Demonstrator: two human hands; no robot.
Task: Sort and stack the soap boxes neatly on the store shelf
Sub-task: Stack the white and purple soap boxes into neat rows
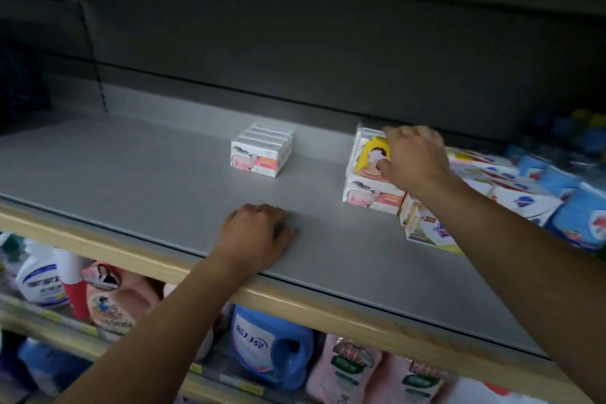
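A grey store shelf (131,170) carries a neat block of white and pink soap boxes (262,154) near its middle. To the right, a yellow and white soap box (369,154) stands on another white and pink soap box (370,195). My right hand (414,157) is closed around the yellow and white box from its right side. My left hand (259,233) rests on the shelf near the front edge, fingers curled, holding nothing.
Loose white, green and blue soap packs (511,193) lie heaped at the shelf's right end. A wooden strip (328,308) edges the shelf front. Detergent bottles (272,344) and pink pouches (347,371) fill the shelf below. A dark back panel (295,52) rises behind.
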